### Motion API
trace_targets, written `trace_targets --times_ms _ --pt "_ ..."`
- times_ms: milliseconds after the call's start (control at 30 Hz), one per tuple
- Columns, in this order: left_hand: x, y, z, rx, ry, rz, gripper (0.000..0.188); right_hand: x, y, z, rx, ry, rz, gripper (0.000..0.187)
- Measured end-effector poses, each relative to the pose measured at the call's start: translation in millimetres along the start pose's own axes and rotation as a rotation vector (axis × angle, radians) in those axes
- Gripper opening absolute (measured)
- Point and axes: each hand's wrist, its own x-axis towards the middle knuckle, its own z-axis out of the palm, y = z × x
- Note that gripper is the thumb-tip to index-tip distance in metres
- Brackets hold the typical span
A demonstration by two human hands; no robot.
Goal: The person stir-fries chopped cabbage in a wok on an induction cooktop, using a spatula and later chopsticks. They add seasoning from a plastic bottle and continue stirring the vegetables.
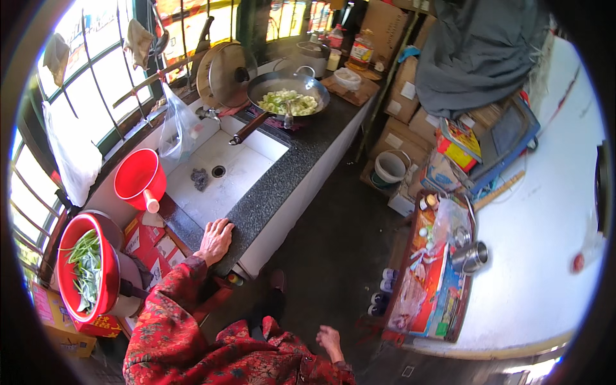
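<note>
My left hand (216, 241) rests flat on the near corner of the dark stone counter (255, 215), fingers laid over the edge by the white sink (244, 187); it holds nothing. Low over the floor, my right hand (330, 342) hangs at my side with its fingers curled in, and nothing shows in it. A wok (262, 85) of chopped pale green vegetables (287, 102) sits on the stove beyond the sink, its wooden handle pointing toward me. A metal spatula or ladle (288, 119) lies in it. A grey scrubber (199, 179) lies near the sink drain.
A red dipper (139, 178) stands left of the sink, near a red basin (66, 266) of leafy greens. A large pot lid (221, 74) leans against the window bars. Cardboard boxes (393, 142), a bucket (390, 168) and a cluttered low table (454, 314) line the right side.
</note>
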Motion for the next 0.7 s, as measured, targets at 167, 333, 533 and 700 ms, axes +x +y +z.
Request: trace_targets --times_ms 167,333,533,700 --pt "3 -1 -9 -0.184 -0.022 -0.106 0.032 79 -257 -23 -0.367 0.086 -0.766 0.025" --pt "7 -5 -17 -0.321 -0.094 -0.225 0.032 129 -495 0 -0.567 0.173 -1.262 0.029" --pt "7 -6 -14 -0.351 -0.015 -0.361 0.035 180 -647 33 -0.911 0.348 -1.535 0.042" --pt "4 -9 -17 -0.334 -0.102 -0.388 0.036 216 -664 43 -1.071 0.236 -1.366 0.036"
